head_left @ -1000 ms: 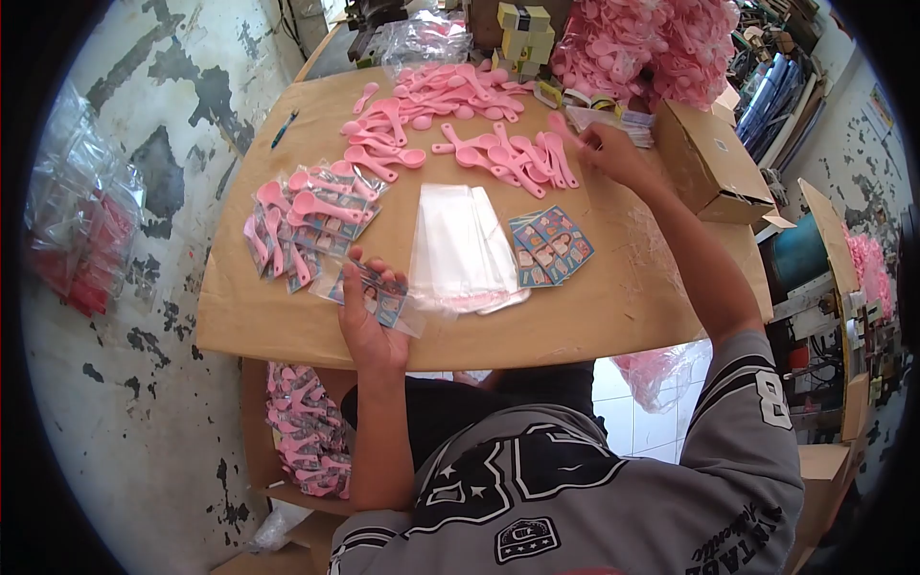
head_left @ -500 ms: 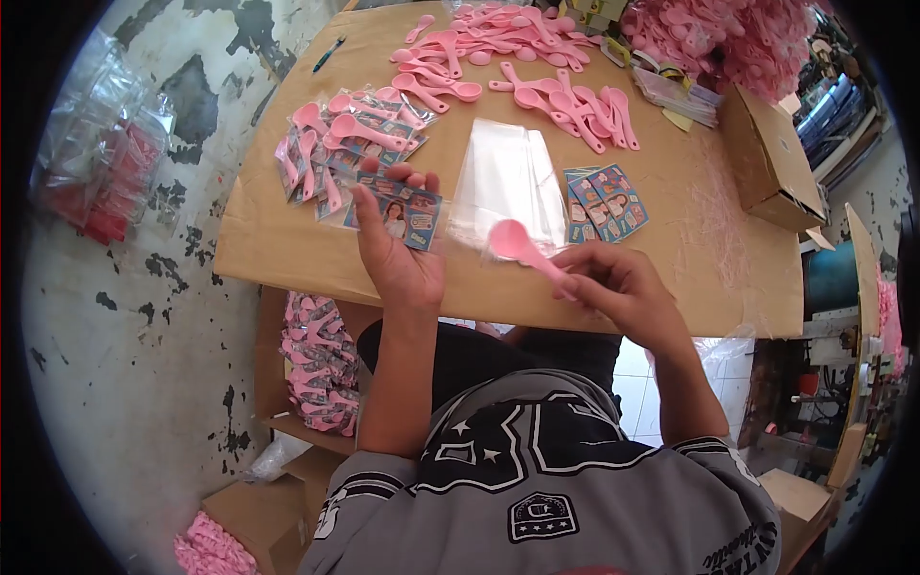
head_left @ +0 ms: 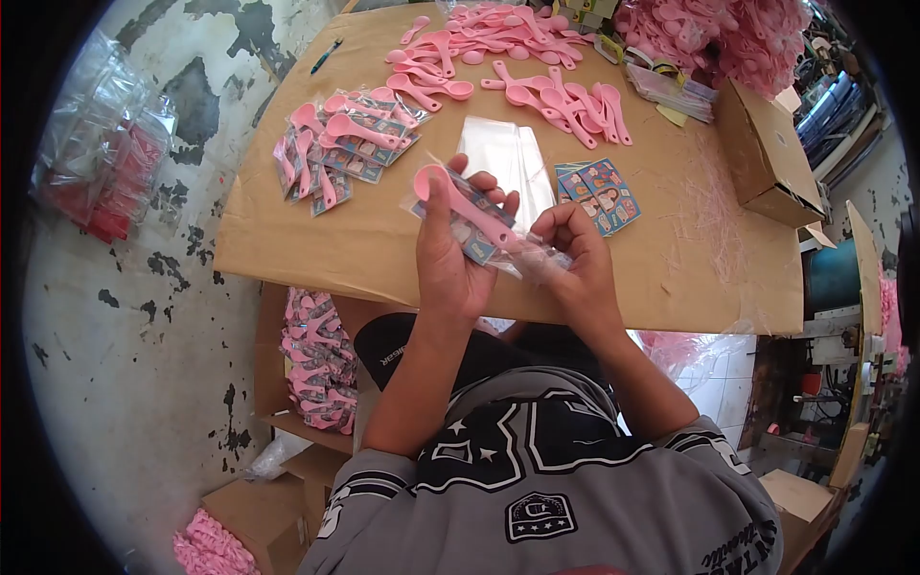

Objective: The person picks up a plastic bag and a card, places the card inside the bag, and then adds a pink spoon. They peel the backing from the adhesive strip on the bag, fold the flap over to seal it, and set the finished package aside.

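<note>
My left hand (head_left: 447, 264) is closed around a clear plastic bag with a printed card (head_left: 476, 247) in it, its thumb over a pink measuring spoon (head_left: 476, 213). The spoon lies along the card, bowl toward the upper left and handle toward my right hand (head_left: 581, 273). That hand's fingers pinch the crumpled end of the clear bag (head_left: 539, 259) near the handle tip. Beyond my hands lies a stack of clear bags (head_left: 503, 144), with printed cards (head_left: 604, 196) to its right. Bagged spoons with cards (head_left: 350, 144) are piled at the left.
Loose pink spoons (head_left: 498, 34) are heaped at the back of the brown table (head_left: 287, 249). A cardboard box (head_left: 767, 153) stands at the right edge, by thin pink strands (head_left: 704, 211). A pen (head_left: 326, 56) lies back left. Below is a box of packed spoons (head_left: 321, 364).
My right hand has brought the spoon left onto the bagged card and now grips the bag's end. My left hand has moved right and closed over the spoon.
</note>
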`<control>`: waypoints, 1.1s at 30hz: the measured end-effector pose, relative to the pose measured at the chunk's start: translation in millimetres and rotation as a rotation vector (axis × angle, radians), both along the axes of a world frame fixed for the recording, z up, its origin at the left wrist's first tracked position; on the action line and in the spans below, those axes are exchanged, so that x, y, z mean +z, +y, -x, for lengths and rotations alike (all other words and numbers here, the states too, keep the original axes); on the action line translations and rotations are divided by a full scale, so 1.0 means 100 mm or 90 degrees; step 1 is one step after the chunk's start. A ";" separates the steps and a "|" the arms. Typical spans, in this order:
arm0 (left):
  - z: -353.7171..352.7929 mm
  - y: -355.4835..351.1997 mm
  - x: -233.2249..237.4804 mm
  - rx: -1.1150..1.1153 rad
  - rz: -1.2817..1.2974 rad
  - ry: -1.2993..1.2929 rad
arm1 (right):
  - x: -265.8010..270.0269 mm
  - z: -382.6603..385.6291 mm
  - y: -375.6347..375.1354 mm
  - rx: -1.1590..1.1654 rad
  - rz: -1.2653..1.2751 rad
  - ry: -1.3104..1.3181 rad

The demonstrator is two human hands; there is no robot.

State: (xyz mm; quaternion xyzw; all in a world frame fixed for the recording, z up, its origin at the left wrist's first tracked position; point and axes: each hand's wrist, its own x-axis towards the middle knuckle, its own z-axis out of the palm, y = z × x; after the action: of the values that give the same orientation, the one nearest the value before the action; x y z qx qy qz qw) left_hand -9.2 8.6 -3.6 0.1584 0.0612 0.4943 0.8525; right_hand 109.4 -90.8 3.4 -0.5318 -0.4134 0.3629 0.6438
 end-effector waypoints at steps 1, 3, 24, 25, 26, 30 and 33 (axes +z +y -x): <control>0.00 -0.02 0.01 -0.014 -0.006 0.005 | -0.04 0.01 0.02 -0.006 -0.008 -0.001; 0.02 -0.05 0.01 -0.044 -0.018 0.016 | -0.09 0.03 0.04 -0.020 -0.022 -0.002; 0.25 0.03 0.13 -0.264 0.013 0.051 | 0.33 -0.10 0.07 -0.037 -0.213 -0.718; 0.25 0.02 0.11 -0.292 0.006 0.054 | 0.32 -0.09 0.09 -0.016 -0.233 -0.719; 0.28 0.00 0.09 -0.324 -0.009 0.077 | 0.33 -0.10 0.11 0.003 -0.236 -0.707; 0.31 0.05 0.07 -0.252 0.002 0.121 | 0.37 -0.21 0.12 0.054 -0.281 -0.551; 0.35 0.07 0.09 -0.138 -0.133 0.201 | 0.36 -0.21 0.06 0.001 -0.185 -0.360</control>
State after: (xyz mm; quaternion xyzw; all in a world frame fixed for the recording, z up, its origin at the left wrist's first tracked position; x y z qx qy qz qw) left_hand -43.8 15.6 5.2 0.3270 0.1249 0.3722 0.8596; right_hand 130.8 -85.0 39.8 -0.5142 -0.6238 0.1381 0.5722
